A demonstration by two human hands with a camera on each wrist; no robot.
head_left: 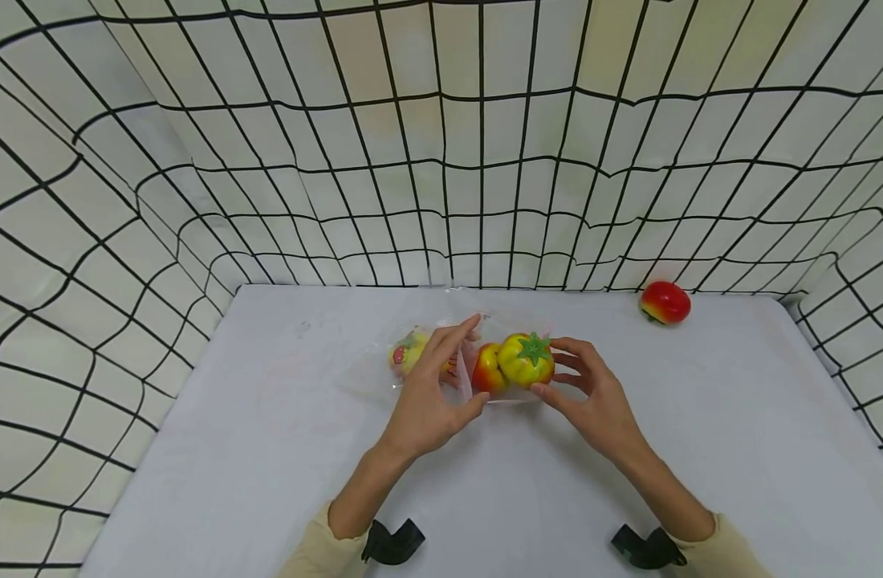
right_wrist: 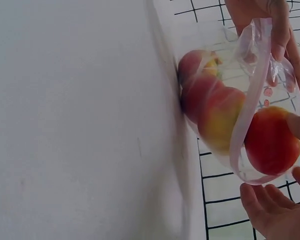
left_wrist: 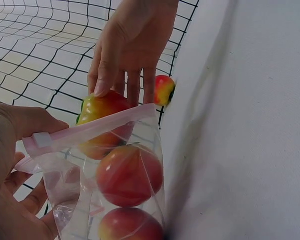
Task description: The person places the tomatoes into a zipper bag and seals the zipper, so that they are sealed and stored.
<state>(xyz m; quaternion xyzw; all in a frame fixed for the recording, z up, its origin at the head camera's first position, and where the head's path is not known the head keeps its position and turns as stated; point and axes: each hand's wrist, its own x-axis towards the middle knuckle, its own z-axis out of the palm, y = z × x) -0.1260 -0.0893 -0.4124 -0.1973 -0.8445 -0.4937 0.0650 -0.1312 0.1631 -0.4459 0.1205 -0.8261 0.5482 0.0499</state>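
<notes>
A clear zip bag (head_left: 466, 373) with a pink zip strip lies at mid-table, its mouth facing right. My left hand (head_left: 427, 401) holds the bag at its mouth, thumb by the white slider (left_wrist: 42, 139) in the left wrist view. At that mouth, my right hand (head_left: 593, 397) grips a yellow-red toy tomato (head_left: 522, 363) with a green star-shaped top between thumb and fingers. The tomato overlaps the zip strip. Deeper in the bag sit several red-yellow toy fruits (right_wrist: 220, 117), one (head_left: 488, 371) close against the tomato. Plastic and my left hand partly cover the others.
Another red-yellow toy fruit (head_left: 665, 303) lies at the table's back right, near the edge. Black netting (head_left: 481, 168) rises behind and beside the white table (head_left: 254, 449). Black wrist mounts (head_left: 393, 543) sit at both sleeves.
</notes>
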